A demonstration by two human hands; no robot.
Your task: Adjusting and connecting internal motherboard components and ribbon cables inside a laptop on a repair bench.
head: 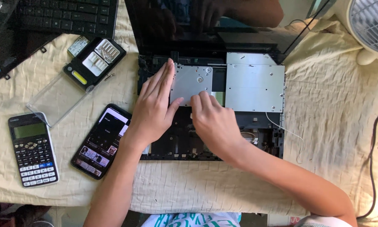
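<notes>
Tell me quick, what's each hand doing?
Left hand: open, flat on the metal drive bracket.
Right hand: fingers curled, fingertips pressing the bracket's lower edge; holding nothing.

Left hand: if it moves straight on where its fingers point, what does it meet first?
Probably the dark hinge edge of the opened laptop, just beyond the left hand lying on the metal plate; depth is unclear.

Head view, steeply down, close

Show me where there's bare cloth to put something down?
Bare cloth lies right of the opened laptop, toward the fan and cable. Left is crowded: calculator, phone, screwdriver-bit case. Left hand and right hand cover the middle.
</notes>
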